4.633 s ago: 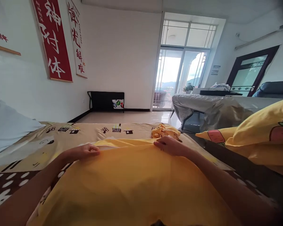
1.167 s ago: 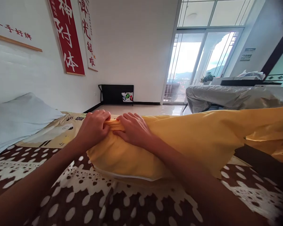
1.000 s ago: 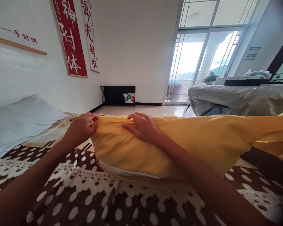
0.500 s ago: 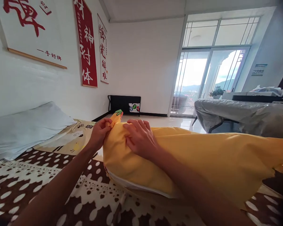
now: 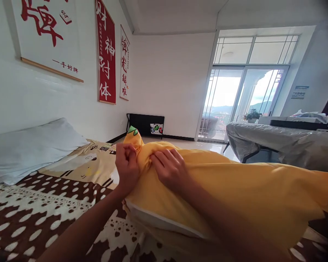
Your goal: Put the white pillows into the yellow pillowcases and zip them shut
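Working at the left end of a yellow fabric cover (image 5: 248, 193), spread across a brown-and-cream polka-dot blanket (image 5: 16, 211) and stretching away past the right forearm. With the left hand (image 5: 127, 167), curled tight, apparently pinching the cover at the base of a raised corner (image 5: 133, 136) printed with green. With the right hand (image 5: 171, 168), back upward and fingers bent, grasping a gathered fold (image 5: 147, 154) just beside. Cannot tell the amount of material inside either grip, with fingertips partly tucked from view. Along the near edge, a pale strip (image 5: 166, 220), perhaps a zip or lining, too blurred to settle. To the left, well apart from both hands, a pale pillow (image 5: 38, 145) on the blanket.

Judging by the paired grips, probably at the step of working this corner into shape. Next, likely calls for anchoring the corner with the left, easing the fold outward with the right, then smoothing toward the middle without losing the corner.
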Demonstrator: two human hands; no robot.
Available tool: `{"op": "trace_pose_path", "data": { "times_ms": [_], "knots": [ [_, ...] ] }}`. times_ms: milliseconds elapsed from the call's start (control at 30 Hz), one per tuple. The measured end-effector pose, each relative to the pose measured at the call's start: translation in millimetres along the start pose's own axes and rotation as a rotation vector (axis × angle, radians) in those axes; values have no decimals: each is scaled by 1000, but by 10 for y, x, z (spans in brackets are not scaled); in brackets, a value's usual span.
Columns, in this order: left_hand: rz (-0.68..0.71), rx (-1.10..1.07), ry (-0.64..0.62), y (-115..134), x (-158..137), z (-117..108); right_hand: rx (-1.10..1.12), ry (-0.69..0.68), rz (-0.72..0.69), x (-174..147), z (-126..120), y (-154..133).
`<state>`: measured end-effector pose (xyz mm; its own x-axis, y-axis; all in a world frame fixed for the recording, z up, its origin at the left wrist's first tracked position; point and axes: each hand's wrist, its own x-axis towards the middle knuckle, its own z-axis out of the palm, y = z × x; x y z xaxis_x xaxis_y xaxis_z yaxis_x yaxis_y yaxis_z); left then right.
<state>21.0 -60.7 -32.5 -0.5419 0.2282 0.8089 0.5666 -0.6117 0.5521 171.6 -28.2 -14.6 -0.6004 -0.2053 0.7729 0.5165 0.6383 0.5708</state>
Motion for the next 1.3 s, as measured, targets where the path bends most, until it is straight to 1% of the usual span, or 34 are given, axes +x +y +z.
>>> {"op": "trace_pose_path", "data": {
  "times_ms": [67,100,167,233,267,333,400,467,533,600,633,667,733,800,833,900,933,967,1033,1100,1133,1200,1300],
  "knots": [
    [217,63,42,59,-61,-15,18,36,80,-53,-20,40],
    [285,92,43,64,-70,-25,35,53,109,-90,-34,68],
    [338,166,2,38,-57,-54,66,90,132,-156,-57,131],
    [366,281,-35,-4,-40,-97,78,125,151,-185,-69,187],
    [401,344,-46,-20,-39,-123,73,140,174,-183,-70,208],
    [531,438,-97,-30,-54,-173,51,163,227,-154,-67,228],
    [628,472,-196,-16,-75,-206,46,175,245,-114,-61,218],
    [619,456,-298,8,-83,-207,63,175,207,-78,-59,184],
    [570,427,-340,31,-76,-181,98,151,151,-44,-72,146],
    [571,418,-345,57,-70,-142,181,86,127,-6,-103,133],
    [583,425,-332,75,-72,-122,245,43,144,14,-121,144],
    [591,434,-318,99,-77,-105,312,-3,183,34,-138,169],
    [557,454,-309,156,-93,-76,391,-91,313,61,-156,250],
    [489,479,-342,213,-112,-56,385,-204,459,66,-141,347],
    [457,491,-373,232,-121,-48,383,-288,511,62,-124,388],
    [437,510,-437,243,-140,-40,427,-463,554,47,-83,436],
    [452,520,-453,235,-149,-39,463,-518,554,40,-64,440],
    [478,535,-450,221,-158,-40,494,-540,551,33,-47,433],
    [523,571,-397,186,-166,-46,516,-494,552,21,-23,398],
    [504,593,-323,160,-149,-50,511,-402,554,3,-8,358],
    [464,589,-298,151,-129,-50,504,-343,555,-8,-2,344],
    [348,534,-277,134,-70,-47,471,-183,554,-38,10,334],
    [151,369,-323,93,25,-45,369,74,515,-93,34,351]
  ]
}}
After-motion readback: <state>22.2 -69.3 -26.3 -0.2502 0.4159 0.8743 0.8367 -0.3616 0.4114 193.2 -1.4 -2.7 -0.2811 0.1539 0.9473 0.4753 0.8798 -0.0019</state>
